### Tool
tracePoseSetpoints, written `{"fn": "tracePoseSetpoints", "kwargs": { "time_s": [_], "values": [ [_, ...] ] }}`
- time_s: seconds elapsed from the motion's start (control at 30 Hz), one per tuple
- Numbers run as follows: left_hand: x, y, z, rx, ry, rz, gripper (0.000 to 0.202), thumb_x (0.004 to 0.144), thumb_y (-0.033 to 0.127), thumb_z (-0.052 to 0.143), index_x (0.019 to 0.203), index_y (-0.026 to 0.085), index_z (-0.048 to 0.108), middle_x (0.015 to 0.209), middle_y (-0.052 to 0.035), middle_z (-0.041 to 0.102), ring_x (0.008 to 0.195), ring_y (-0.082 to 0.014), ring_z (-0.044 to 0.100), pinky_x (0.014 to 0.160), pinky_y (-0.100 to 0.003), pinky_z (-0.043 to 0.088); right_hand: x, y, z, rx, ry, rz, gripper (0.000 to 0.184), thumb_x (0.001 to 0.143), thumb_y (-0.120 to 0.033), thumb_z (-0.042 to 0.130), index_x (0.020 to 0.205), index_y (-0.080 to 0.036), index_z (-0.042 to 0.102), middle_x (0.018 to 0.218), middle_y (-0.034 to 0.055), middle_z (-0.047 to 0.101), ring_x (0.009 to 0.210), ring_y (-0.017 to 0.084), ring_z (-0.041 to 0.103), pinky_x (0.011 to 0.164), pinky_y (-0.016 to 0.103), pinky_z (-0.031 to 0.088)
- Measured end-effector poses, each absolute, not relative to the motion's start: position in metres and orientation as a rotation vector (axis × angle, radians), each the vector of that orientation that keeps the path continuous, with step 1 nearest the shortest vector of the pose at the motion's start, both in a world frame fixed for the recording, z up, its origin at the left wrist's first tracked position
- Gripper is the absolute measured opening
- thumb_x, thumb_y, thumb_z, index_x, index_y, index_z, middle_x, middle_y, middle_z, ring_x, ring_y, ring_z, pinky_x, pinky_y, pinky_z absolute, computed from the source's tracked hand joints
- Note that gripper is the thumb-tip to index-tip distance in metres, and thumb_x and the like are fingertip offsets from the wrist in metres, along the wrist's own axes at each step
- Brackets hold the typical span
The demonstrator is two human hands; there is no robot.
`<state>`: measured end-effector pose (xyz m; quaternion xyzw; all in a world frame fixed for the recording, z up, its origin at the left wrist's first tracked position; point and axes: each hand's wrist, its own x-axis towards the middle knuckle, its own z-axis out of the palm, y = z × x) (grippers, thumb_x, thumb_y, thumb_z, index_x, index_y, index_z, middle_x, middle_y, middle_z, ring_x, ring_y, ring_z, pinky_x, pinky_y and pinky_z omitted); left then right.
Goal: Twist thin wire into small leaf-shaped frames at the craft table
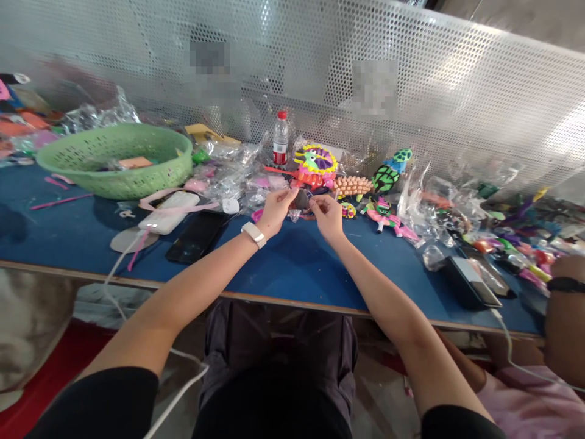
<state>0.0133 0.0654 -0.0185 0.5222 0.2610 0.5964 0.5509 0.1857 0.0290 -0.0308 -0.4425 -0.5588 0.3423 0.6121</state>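
Note:
Between my two hands is a small dark, rounded piece, too small to name more closely. My left hand, with a pale band on its wrist, pinches it from the left. The fingers of my right hand are pinched together at its right edge; what they hold there I cannot make out. Just beyond the hands lie a colourful spiky toy, an orange bumpy toy, a green and black turtle-like toy and a pink and green toy figure.
A green basket stands at the left, near a white power bank and a black phone. A red-capped bottle stands behind. At right are plastic wrappers, a dark device with a cable, and another person's arm.

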Motion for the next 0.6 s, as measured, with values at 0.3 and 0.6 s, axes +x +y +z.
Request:
{"fn": "tracePoseSetpoints", "kwargs": {
  "time_s": [0.3,0.6],
  "values": [
    [0.0121,0.0666,-0.0186,1.170,0.624,1.335,0.036,0.085,0.051,0.105,0.090,0.020,0.088,0.097,-0.0092,0.087,0.095,-0.0258,0.081,0.095,-0.043,0.067,0.1921,0.0318,-0.0303,-1.002,-1.221,0.851,0.053,0.085,-0.075,0.089,0.104,-0.029,0.069,0.095,0.0054,0.082,0.091,0.029,0.084,0.077,0.048,0.078],
    [0.0118,0.0656,-0.0168,1.052,0.546,1.278,0.039,0.076,0.047,0.112,0.087,0.019,0.086,0.092,-0.0043,0.085,0.089,-0.0205,0.078,0.090,-0.037,0.063,0.1858,0.0286,-0.0268,-0.908,-1.080,0.970,0.061,0.074,-0.076,0.100,0.098,-0.029,0.070,0.088,0.0003,0.081,0.085,0.025,0.083,0.076,0.043,0.077]
  ]
}}
